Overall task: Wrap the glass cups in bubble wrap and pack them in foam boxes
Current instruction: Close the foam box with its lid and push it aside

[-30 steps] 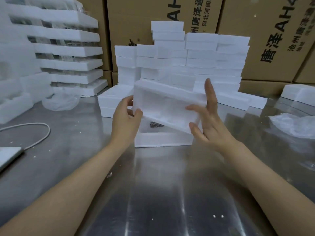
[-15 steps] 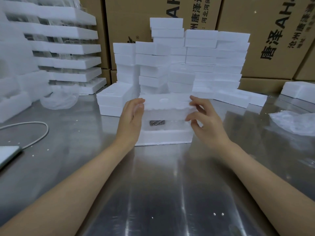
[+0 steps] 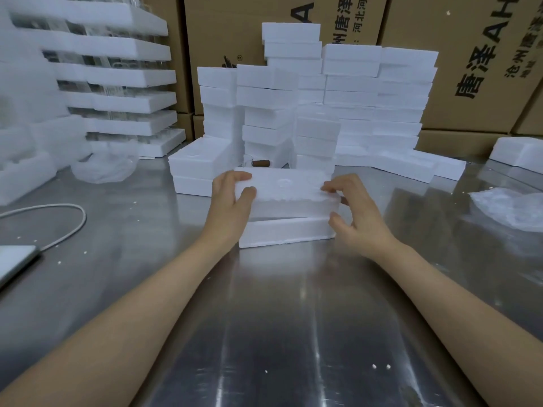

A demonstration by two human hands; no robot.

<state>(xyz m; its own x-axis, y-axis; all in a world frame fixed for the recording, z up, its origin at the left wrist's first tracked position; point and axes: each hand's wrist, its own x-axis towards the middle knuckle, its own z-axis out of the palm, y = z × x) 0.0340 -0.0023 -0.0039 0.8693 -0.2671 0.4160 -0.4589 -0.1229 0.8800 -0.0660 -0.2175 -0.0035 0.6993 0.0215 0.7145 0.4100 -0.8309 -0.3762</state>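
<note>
head: foam lid point(image 3: 289, 186) is now down flat on the foam box point(image 3: 286, 232), no longer tilted | left hand point(image 3: 232, 198) grips the lid's left end, right hand point(image 3: 352, 207) pinches its right end | foam box sits on the tabletop point(image 3: 264, 318), foam stack point(image 3: 352, 98) just behind it

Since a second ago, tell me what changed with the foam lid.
The lid came down from a tilt to lie flat on the box, the left hand and right hand now gripping its ends. Box and stacks behind stayed put.
</note>
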